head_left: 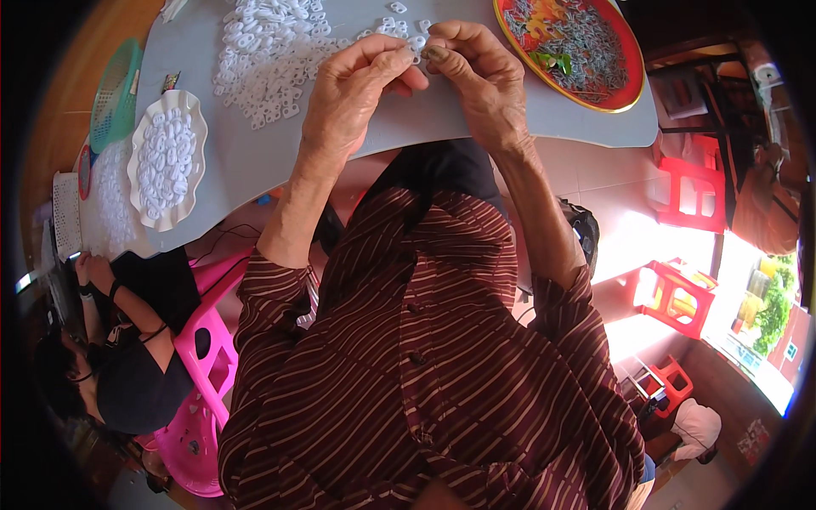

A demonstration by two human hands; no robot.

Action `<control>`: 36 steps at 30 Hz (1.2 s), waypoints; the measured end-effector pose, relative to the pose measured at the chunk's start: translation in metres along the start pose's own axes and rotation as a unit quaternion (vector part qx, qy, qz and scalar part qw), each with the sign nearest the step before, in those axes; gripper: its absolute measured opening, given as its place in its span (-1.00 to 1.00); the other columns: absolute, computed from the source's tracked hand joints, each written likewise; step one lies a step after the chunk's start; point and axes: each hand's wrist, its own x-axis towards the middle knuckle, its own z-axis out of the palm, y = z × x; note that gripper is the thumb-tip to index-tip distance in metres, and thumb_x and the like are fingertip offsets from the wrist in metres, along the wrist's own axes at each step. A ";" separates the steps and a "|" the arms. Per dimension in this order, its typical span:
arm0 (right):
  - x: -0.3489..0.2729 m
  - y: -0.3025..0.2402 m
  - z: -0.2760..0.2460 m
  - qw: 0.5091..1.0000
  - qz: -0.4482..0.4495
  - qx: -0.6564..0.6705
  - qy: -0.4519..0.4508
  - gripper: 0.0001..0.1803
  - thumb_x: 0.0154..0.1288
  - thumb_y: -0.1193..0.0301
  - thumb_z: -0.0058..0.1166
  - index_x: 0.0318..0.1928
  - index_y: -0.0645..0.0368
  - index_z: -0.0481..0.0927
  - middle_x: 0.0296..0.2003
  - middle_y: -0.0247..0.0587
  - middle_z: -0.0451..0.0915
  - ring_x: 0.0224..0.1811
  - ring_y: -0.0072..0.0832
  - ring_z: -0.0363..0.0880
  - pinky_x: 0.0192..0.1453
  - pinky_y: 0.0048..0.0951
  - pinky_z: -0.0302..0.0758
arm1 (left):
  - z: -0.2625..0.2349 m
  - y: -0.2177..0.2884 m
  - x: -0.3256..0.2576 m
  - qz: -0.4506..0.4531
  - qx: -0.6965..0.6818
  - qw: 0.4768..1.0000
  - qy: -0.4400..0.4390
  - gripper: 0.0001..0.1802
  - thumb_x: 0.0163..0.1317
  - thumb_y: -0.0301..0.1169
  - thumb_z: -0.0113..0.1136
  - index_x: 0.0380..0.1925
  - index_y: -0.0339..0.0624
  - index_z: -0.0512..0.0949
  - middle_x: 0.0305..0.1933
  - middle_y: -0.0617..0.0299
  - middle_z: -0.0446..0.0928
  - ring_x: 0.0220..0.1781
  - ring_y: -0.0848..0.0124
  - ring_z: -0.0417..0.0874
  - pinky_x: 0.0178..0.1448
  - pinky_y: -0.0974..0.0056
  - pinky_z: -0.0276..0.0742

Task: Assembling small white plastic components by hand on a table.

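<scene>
Over the grey table (246, 161), my left hand (350, 89) pinches a small white plastic piece (416, 46) between thumb and fingers. The piece looks like a clip with a hole in it. My right hand (486, 85) is right beside it, thumb and forefinger pressed together at the piece's edge; whatever lies between those fingertips is too small to make out. A loose heap of similar white clips (263, 64) spreads to the left of my hands, with several stray ones just beyond my fingers. To the right sits a red round tray (627, 53) of small grey metal pins or nails (586, 47).
A scalloped white dish (199, 140) of white pieces stands at the table's left, by a green basket (119, 93) and a clear bag (110, 191) of pieces. Another person (127, 365) sits at lower left near a pink chair (208, 348). Red stools (693, 191) stand at right.
</scene>
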 end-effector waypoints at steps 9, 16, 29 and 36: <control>-0.002 0.001 0.000 0.999 -0.006 -0.028 -0.016 -0.76 0.23 0.56 0.08 -0.08 0.23 0.49 -0.27 -0.34 0.58 -0.21 -0.64 0.52 -0.04 -0.59 0.48 | 0.004 -0.004 -0.001 0.016 0.018 0.999 0.025 -0.82 0.25 -0.37 0.08 -0.34 -0.26 0.56 -0.54 0.28 0.52 -0.45 0.58 0.48 -0.29 0.47 0.37; -0.002 0.001 0.002 0.999 -0.012 -0.040 -0.006 -0.74 0.21 0.58 0.09 -0.07 0.22 0.49 -0.29 -0.34 0.58 -0.22 -0.63 0.53 -0.04 -0.59 0.48 | 0.006 -0.008 -0.001 0.059 0.069 0.995 0.031 -0.81 0.26 -0.33 0.07 -0.37 -0.21 0.55 -0.60 0.38 0.42 -0.50 0.67 0.36 -0.38 0.54 0.24; -0.002 0.004 0.002 0.999 -0.032 -0.017 0.007 -0.74 0.16 0.59 0.15 -0.11 0.28 0.50 -0.34 -0.32 0.57 -0.29 -0.65 0.52 -0.14 -0.64 0.48 | 0.011 -0.014 -0.003 0.069 0.093 0.991 0.069 -0.84 0.24 -0.36 0.07 -0.42 -0.20 0.52 -0.60 0.41 0.42 -0.55 0.69 0.34 -0.47 0.55 0.20; -0.003 0.000 0.005 0.999 -0.034 -0.033 -0.004 -0.88 0.20 0.59 0.10 -0.23 0.33 0.53 -0.41 -0.31 0.58 -0.34 -0.65 0.51 -0.19 -0.63 0.48 | 0.015 -0.013 -0.007 0.093 0.075 0.989 0.087 -0.88 0.24 -0.41 0.07 -0.40 -0.23 0.51 -0.60 0.41 0.41 -0.54 0.69 0.37 -0.46 0.56 0.25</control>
